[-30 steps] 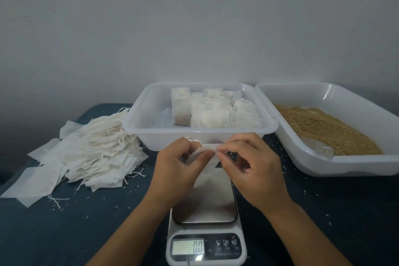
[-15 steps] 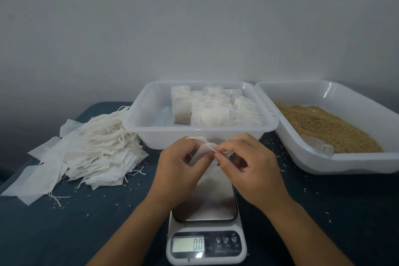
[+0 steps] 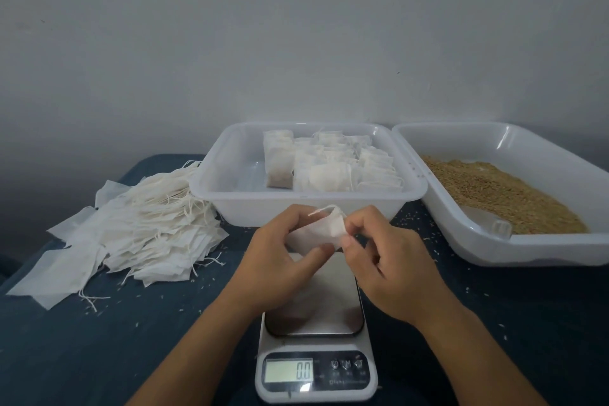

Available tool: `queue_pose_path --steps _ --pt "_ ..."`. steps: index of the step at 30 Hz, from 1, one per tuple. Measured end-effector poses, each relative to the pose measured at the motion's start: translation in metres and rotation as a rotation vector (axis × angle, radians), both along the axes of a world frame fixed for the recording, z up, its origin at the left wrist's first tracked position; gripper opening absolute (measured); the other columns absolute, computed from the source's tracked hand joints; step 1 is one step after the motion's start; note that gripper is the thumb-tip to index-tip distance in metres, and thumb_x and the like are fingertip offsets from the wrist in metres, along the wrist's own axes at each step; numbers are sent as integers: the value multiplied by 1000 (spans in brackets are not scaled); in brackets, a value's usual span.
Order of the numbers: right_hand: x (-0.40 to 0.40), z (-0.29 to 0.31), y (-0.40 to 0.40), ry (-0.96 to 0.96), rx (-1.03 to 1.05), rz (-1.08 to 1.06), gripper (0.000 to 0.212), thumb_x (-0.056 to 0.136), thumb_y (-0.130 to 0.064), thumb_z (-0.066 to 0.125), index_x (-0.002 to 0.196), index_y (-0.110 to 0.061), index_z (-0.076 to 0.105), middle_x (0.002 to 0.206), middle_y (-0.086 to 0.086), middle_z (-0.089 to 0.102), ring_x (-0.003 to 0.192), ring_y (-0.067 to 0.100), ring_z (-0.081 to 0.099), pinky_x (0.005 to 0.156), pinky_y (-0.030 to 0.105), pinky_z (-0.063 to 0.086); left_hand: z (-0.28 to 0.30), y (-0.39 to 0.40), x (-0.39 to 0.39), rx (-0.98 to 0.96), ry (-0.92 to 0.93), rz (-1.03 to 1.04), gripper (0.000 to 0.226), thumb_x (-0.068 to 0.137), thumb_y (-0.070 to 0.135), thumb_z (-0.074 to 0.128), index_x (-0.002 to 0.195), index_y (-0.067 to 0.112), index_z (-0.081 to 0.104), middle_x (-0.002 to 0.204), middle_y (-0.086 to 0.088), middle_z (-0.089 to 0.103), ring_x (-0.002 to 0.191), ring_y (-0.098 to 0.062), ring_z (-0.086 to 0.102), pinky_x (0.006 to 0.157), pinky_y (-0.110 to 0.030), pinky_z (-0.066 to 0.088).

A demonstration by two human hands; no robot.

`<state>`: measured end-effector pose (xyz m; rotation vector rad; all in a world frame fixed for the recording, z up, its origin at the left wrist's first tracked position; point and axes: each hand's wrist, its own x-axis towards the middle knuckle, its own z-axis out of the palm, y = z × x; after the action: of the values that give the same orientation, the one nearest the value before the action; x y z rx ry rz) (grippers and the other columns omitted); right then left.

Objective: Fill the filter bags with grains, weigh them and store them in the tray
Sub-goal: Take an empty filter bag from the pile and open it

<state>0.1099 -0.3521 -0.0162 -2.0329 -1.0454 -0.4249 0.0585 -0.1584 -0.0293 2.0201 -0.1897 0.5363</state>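
Both hands hold one empty white filter bag (image 3: 321,230) above the scale (image 3: 315,336), whose display reads 0.0. My left hand (image 3: 280,260) grips the bag's left side, fingers curled round it. My right hand (image 3: 385,260) pinches its right edge between thumb and fingertips. A drawstring loop sticks up from the bag's top. Behind the hands stands a white tray (image 3: 230,198) holding several filled bags (image 3: 329,165). On the right, another white tray (image 3: 527,247) holds brown grains (image 3: 501,191) and a clear scoop (image 3: 487,219).
A heap of empty filter bags (image 3: 138,231) with loose strings lies on the dark blue table (image 3: 99,339) at the left. Stray grains are scattered over the cloth around the trays. A plain wall rises close behind the table.
The bag has been turned and bunched between the hands, which lifted slightly and shifted their grip; its top edge with the string now points up. The scale still reads 0.0.
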Motion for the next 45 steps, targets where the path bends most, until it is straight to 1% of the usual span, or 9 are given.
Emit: queue_pose_path --steps 4,8,16,21,26,30,37,41,45 --pt "-4 1 0 20 42 57 10 98 -39 52 105 -33 55 58 -11 58 48 7 55 51 10 37 -1 3 1 22 37 -35 21 91 25 75 111 29 72 99 11 75 91 -13 71 81 -29 57" --pt "-3 1 3 -23 28 48 15 96 -38 63 101 -25 66 76 -30 58 61 2 62 56 14 46 0 2 0 83 -96 28 13 92 18 74 99 29 76 93 15 74 90 -10 70 74 -19 52" --pt "-4 1 2 158 3 103 19 98 -45 48 86 -31 44 56 8 57 50 27 61 50 46 47 6 4 -2 102 26 -109 42 90 18 78 128 30 66 121 19 70 116 -6 66 98 -23 51" --pt "-4 7 -3 21 1 135 17 102 -42 50 95 -54 39 53 0 48 44 16 46 46 23 33 30 13 -2 -26 197 -273 50 89 23 78 135 32 61 129 9 69 124 -13 64 104 -38 51" --pt "-5 12 -7 -20 -31 156 17 102 -40 52 89 -46 42 54 -7 50 46 14 46 48 21 34 51 13 11 -11 433 -510 43 93 5 73 133 18 63 124 -2 69 114 -18 66 103 -38 55" --pt "-6 17 -10 -73 -64 142 28 100 -39 55 80 -45 35 57 -21 39 49 3 42 52 13 27 50 4 17 -68 623 -637 39 83 18 74 122 24 66 117 -8 68 109 -17 67 99 -48 57" --pt "-7 21 -15 -68 -123 153 26 103 -49 51 89 -30 62 58 -21 45 52 3 50 52 14 33 34 -6 13 -130 581 -656 22 80 18 72 100 27 67 91 10 65 84 -5 63 75 -23 54" --pt "-6 23 -12 -47 -60 174 30 103 -46 51 75 -35 47 60 -18 46 52 6 47 50 21 35 30 -5 12 -101 468 -542 27 83 11 70 108 4 64 93 0 61 84 -7 57 75 -21 48" --pt "-8 33 -14 -53 -13 193 32 104 -45 50 90 -24 69 61 -21 55 52 5 57 50 17 41 32 -5 8 -119 367 -469 21 84 27 76 100 19 67 86 9 62 78 -6 57 72 -22 47"
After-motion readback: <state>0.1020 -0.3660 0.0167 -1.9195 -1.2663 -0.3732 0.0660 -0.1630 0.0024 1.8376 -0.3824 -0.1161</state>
